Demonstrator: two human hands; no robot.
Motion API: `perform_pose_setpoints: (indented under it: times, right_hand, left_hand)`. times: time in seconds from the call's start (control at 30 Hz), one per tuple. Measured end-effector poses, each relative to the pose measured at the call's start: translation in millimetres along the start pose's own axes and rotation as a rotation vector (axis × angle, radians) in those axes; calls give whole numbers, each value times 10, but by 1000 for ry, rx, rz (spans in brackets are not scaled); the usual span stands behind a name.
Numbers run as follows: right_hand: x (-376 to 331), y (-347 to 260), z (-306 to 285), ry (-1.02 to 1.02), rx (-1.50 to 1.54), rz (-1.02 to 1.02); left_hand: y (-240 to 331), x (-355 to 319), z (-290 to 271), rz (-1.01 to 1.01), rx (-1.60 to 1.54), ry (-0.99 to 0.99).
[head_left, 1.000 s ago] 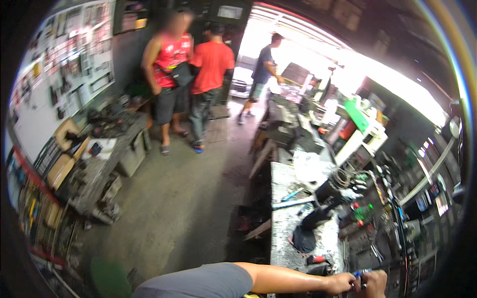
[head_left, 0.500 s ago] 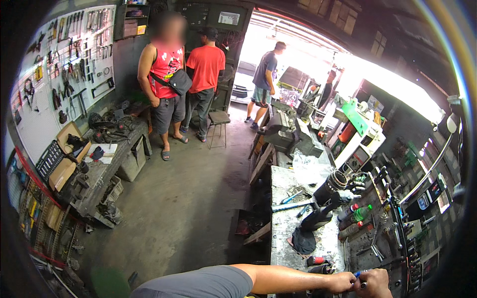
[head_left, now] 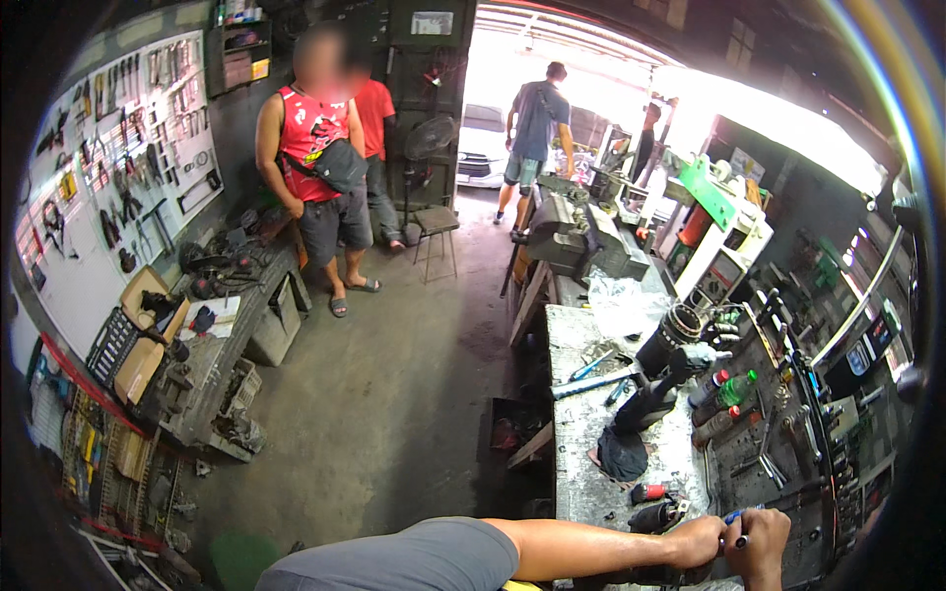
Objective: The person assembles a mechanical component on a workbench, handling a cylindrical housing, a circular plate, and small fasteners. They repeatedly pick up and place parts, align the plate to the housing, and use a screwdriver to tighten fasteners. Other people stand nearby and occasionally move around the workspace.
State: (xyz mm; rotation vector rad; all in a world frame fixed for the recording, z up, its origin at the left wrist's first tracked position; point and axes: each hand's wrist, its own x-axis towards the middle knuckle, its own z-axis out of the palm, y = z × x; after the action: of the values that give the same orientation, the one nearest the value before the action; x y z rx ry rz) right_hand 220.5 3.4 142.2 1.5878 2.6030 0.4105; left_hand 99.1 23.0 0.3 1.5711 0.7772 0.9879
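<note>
Low on the right, over the near end of the workbench (head_left: pixel 581 443), both fists meet. My right hand (head_left: pixel 764 545) is closed round a small tool with a blue part (head_left: pixel 731 516) and a round metal end (head_left: pixel 741 541); its exact kind is unclear. My left hand (head_left: pixel 696 543) is closed right against it, and its fingers hide what they grip. Just beyond lie a small red and black cylinder (head_left: pixel 650 492) and a dark motor-like part (head_left: pixel 652 517). Farther up the bench are a dark cloth (head_left: pixel 623 458), a black upright metal part (head_left: pixel 650 404) and a long bar (head_left: pixel 595 382).
Bottles (head_left: pixel 737 388) stand right of the black part, with wrenches (head_left: pixel 769 458) nearby. A vise (head_left: pixel 557 236) is at the bench's far end. Several people stand beyond, one in a red sleeveless shirt (head_left: pixel 313 148). A stool (head_left: pixel 434 222) and a cluttered left bench (head_left: pixel 212 345) flank the floor.
My view has shifted, so the bench sits farther right and a little higher. Both fists stay together on the tool. The person in the blue shirt has turned away at the doorway.
</note>
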Motion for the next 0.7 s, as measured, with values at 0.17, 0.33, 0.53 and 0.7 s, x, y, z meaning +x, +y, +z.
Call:
perform_pose_setpoints:
  times: [0.17,0.33,0.53,0.7]
  right_hand:
    - [241,215,-41,-105,-159,-292]
    - [-358,340,-500,8,-12,-456]
    - [-666,-154,-568,-63,54,-520]
    - [-556,-247,-465,-149,45,-602]
  left_hand:
    - [140,-23,-285,-50,134,-172]
    - [129,-220,-557,222,217,-199]
    - [304,-456,-958,443,424,-448]
    - [227,-163,-605,628,533,-524]
